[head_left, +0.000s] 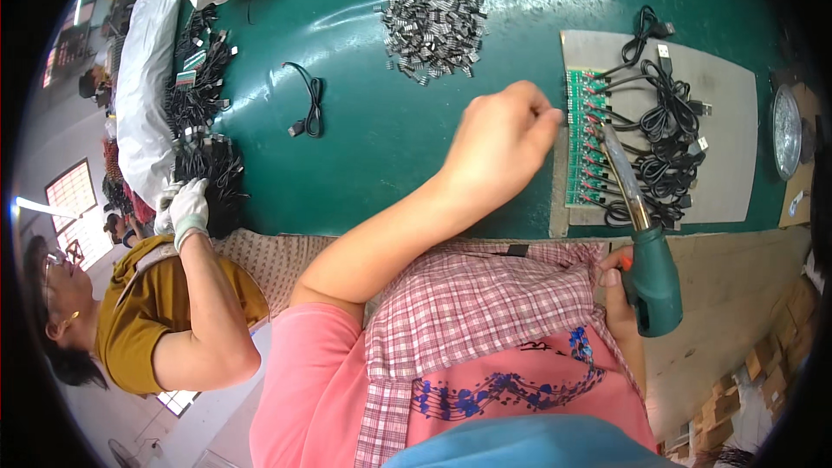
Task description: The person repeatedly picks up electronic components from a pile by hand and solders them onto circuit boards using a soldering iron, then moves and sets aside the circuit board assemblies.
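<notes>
My left hand (507,140) is raised over the green table, just left of a row of green circuit boards (575,152). Its thumb and fingers are pinched together; whatever they hold is hidden. My right hand (616,284), at the table's near edge, grips a soldering iron (656,282) by its green handle. The iron's metal barrel slants up and left, and its tip is over the boards among the wire ends. Coiled black USB cables (666,117) run right from the boards across a grey mat (728,143).
A heap of small black-and-silver parts (433,26) lies at the far middle. One coiled cable (313,104) lies to the left. Beyond it are cable bundles (208,165), a white plastic sheet (143,95) and a co-worker's gloved hands (186,206). A metal dish (786,132) stands far right.
</notes>
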### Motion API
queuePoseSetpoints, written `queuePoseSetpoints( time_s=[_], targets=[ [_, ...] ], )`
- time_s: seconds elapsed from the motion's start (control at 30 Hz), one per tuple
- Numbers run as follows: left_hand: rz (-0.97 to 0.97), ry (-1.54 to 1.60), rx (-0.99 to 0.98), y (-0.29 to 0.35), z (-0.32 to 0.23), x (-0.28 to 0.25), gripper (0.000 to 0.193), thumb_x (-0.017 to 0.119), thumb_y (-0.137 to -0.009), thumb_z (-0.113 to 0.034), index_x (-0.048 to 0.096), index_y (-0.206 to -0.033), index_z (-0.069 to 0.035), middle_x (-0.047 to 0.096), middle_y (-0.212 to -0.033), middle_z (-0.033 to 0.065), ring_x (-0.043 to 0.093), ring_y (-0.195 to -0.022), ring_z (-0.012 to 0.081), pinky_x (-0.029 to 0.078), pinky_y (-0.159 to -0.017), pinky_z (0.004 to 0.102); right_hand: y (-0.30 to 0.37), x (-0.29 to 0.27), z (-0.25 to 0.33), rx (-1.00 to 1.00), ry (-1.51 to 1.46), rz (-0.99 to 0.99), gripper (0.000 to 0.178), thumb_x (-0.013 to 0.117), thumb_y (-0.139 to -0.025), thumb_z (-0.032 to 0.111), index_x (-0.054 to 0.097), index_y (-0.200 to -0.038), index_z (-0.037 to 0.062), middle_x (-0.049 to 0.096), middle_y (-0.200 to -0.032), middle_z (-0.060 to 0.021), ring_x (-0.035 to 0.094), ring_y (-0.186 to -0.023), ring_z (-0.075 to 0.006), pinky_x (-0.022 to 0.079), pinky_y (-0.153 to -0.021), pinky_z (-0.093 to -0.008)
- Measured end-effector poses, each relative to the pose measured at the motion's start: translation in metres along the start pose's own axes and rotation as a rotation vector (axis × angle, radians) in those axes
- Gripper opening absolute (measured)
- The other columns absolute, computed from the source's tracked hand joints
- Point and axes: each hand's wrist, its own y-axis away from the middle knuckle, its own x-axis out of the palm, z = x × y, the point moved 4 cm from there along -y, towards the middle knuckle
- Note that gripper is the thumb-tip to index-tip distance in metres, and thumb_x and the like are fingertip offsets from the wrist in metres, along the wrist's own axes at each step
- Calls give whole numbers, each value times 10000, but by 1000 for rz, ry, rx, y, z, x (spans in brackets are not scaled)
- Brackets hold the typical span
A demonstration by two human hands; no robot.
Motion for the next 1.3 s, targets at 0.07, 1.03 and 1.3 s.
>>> queuePoseSetpoints(
  time_s=[0.07,1.03,1.3],
  targets=[
    [-328,-361,243,14,2,-26,119,608,-838,-97,615,-895,7,649,-734,145,648,-649,311,510,-607,380,4,0,-4,17,-36,-93,149,582,-855,46,573,-985,-26,605,-814,-75,546,-677,-133,452,-631,-276],
    [425,618,-218,59,-14,25,69,562,-922,-31,549,-985,-7,600,-833,14,544,-689,38,460,-617,182,-41,35,38,-103,-255,-134,174,677,-818,-1,630,-986,0,652,-880,-58,627,-775,-120,511,-665,-256],
    [439,301,-219,61,-17,21,75,568,-935,-86,581,-965,-19,626,-813,7,542,-669,37,456,-589,181,-44,35,36,-73,-189,-104,158,674,-812,10,635,-964,-1,660,-870,-56,624,-729,-136,510,-643,-284]
  ],
)
